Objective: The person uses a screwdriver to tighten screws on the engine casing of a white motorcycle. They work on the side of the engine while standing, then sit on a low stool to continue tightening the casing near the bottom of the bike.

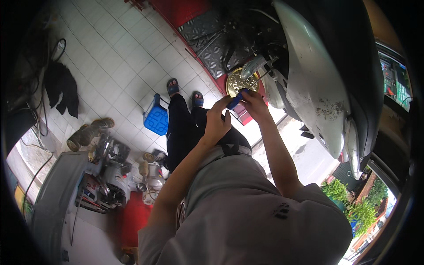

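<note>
My left hand [218,117] and my right hand [256,106] meet around a small blue object [236,99], fingers closed on it at the rear of a raised motorbike [316,84]. A thin metal rod runs up-right from near the blue object, though its connection is unclear. Just beyond my hands is a round gold-coloured part or dish [238,83], beside a silver metal piece [252,66] on the bike.
A red lift platform [185,11] carries the bike. A blue stool [154,118] stands on the tiled floor [110,57] by my feet. Tools and parts [108,185], a red object [132,221], rubber boots [88,134] and cables [42,119] lie at left.
</note>
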Available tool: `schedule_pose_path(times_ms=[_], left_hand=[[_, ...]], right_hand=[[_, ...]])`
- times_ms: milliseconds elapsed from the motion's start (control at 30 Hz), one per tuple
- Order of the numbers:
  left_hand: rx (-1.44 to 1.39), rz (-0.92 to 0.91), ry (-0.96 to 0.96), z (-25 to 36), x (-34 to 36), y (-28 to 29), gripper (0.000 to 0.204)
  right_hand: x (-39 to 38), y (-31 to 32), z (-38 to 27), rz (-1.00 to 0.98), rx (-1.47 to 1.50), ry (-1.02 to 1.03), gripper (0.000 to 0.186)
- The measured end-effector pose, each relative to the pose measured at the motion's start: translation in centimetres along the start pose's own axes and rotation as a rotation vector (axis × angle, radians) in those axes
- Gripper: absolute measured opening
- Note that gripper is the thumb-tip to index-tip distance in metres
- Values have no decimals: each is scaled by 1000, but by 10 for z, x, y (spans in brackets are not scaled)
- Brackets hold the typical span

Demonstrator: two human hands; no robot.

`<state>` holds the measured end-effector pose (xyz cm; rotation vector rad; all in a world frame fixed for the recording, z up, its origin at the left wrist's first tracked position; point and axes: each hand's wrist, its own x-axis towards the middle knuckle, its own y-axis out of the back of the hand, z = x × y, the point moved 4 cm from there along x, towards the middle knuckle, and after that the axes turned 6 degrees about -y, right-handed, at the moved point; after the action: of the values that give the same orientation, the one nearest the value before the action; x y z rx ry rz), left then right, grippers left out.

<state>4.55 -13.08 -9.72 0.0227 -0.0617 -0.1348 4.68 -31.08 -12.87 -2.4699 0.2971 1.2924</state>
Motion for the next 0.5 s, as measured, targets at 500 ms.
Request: schedule_pose_path(times_ms=[500], left_hand=[[-325,-333,810,-15,9,-10,30]], right_hand=[[-9,2,-16,-115,-97,23,30]])
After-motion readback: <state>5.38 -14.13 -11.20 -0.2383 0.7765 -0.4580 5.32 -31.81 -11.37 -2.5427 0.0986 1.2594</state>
